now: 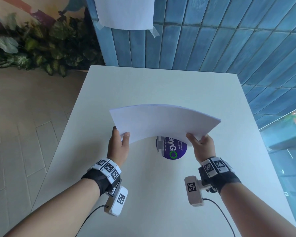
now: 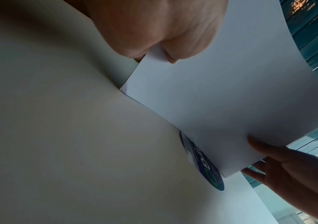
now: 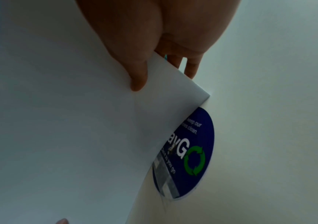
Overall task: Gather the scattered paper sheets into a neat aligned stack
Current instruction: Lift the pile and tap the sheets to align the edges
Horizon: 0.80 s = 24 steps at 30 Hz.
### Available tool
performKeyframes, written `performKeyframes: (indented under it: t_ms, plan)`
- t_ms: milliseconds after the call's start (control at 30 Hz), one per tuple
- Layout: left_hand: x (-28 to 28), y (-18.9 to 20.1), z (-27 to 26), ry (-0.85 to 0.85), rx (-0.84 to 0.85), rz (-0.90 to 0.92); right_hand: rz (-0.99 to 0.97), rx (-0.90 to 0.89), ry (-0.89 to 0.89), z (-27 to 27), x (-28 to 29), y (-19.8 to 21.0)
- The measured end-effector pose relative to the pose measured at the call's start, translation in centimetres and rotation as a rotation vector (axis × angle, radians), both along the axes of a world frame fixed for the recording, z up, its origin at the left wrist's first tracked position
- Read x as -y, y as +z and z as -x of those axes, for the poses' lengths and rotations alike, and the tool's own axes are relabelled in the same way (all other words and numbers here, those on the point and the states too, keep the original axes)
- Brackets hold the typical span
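Both hands are holding one stack of white sheets [image 1: 162,122] in the air above a white table [image 1: 143,86]. The left hand [image 1: 118,146] is pinching the stack's near left corner, thumb on top and fingers underneath; the right hand [image 1: 202,147] is pinching the near right corner the same way. The stack is bowing upward in the middle between the two grips, with its far edge showing the sheets lying closely together. The left wrist view is showing the left thumb [image 2: 175,37] pressing on the paper's corner; the right wrist view is showing the right thumb [image 3: 139,71] lying on the top sheet while fingers [image 3: 190,66] are curling beneath the edge. A round blue sticker [image 1: 173,150] with a green arrow ring is lying on the table, partly hidden under the stack's near edge. Another sheet [image 1: 125,12] is hanging taped to the blue tiled wall [image 1: 229,31] beyond the table, and leafy plants [image 1: 32,45] are standing at the far left
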<state>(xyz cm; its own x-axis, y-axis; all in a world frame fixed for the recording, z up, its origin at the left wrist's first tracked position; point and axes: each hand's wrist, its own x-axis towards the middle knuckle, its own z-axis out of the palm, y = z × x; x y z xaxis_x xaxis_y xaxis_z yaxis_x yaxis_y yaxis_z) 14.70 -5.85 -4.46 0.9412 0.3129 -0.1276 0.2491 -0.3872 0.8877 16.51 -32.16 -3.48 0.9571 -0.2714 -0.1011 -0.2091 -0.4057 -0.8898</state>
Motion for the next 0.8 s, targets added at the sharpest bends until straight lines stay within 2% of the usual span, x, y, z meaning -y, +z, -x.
performKeyframes:
  t_ms: [200, 500, 567, 633, 667, 733, 800]
  plan:
    - [-0.2, 0.5, -0.2, 0.005, 0.040, -0.001, 0.054, -0.032, 0.062, -0.7, 0.4, 1.3]
    - [-2.3, 2.6, -1.0, -0.014, -0.039, -0.091, 0.121, -0.062, 0.178, -2.1, 1.2, 5.6]
    - [-2.9, 3.6, -0.9, -0.001, 0.020, -0.050, 0.176, -0.055, 0.207, -2.0, 1.4, 6.6]
    - [-3.2, 5.4, -1.1, -0.003, 0.170, -0.198, 0.253, -0.056, 0.237, -1.9, 1.7, 7.5]
    - [-3.1, 6.5, -1.4, -0.061, 0.272, -0.303, 0.280, -0.067, 0.249, -1.9, 1.8, 8.0]
    - [-2.5, 8.7, -2.4, -0.293, 0.419, -0.498, 0.346, -0.100, 0.288, -1.9, 2.1, 9.0]
    - [-1.1, 10.8, -3.3, -0.529, 0.420, -0.606, 0.413, -0.131, 0.341, -2.0, 2.1, 9.9]
